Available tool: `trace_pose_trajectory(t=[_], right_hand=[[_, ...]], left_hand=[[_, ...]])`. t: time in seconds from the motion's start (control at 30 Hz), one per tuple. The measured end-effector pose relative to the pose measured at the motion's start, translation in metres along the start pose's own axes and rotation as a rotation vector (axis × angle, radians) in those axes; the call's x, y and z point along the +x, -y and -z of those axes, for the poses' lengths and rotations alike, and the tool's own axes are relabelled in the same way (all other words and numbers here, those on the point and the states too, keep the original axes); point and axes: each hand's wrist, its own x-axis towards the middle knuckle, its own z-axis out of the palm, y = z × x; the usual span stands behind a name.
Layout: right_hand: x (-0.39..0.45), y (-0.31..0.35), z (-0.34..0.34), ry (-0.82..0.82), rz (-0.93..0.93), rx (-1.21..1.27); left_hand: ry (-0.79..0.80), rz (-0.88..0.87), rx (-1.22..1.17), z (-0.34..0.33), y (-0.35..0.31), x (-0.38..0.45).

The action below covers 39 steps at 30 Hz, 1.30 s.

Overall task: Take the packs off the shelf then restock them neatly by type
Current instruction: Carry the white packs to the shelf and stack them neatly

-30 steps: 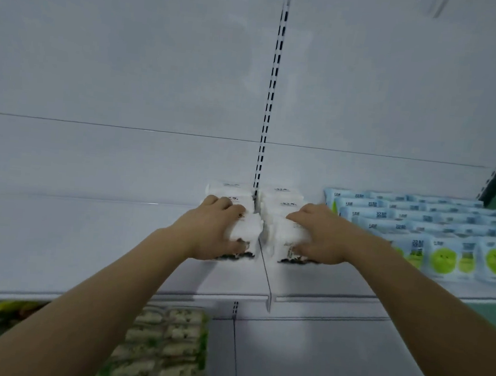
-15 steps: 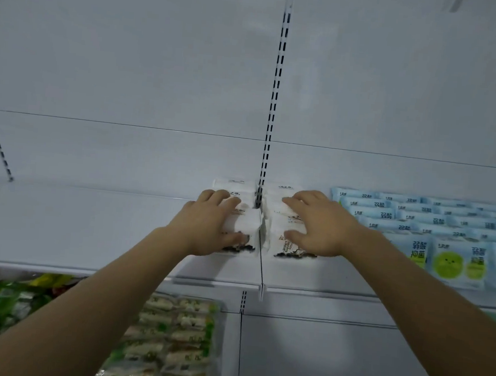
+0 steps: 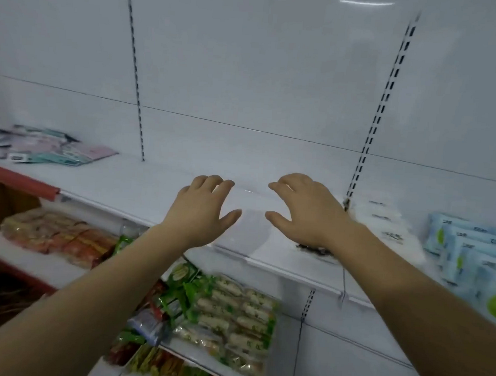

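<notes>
Hands hover wide and hold nothing: the left hand [image 3: 202, 212] and right hand [image 3: 304, 213] float over a bare part of the shelf [image 3: 151, 192]. White packs [image 3: 386, 225] sit by the right wrist, blue packs [image 3: 473, 253] further right. That wrist could bump the white row crooked. Writing is too blurry to read.

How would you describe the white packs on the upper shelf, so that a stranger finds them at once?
Start at the upper white shelf and follow it right to the slotted upright. The white packs lie in rows at its foot, just beyond the right hand. They are plain white with small dark print, unlike the light blue packs with green circles further right.
</notes>
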Motion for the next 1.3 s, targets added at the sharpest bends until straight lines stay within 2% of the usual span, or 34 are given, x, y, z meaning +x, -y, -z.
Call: trace_pose_trajectory(t=[0.23, 0.47, 0.73, 1.0, 1.3], right_hand=[[0.066, 0.133, -0.005, -0.008, 0.221, 0.02], [0.118, 0.294, -0.01, 0.007, 0.418, 0.066], [0.16, 0.467, -0.05, 0.027, 0.646, 0.13], [0.217, 0.602, -0.132, 0.133, 0.823, 0.224], [0.309, 0.715, -0.257, 0.337, 0.95, 0.243]], left_hand=[[0.026, 0.214, 0.104, 0.043, 0.112, -0.081], [0.079, 0.447, 0.141, 0.092, 0.229, -0.187], [0.143, 0.724, 0.151, 0.109, 0.337, -0.308], [0.268, 0.946, 0.176, 0.073, 0.444, -0.385], [0.419, 1.124, 0.121, -0.005, 0.571, -0.415]])
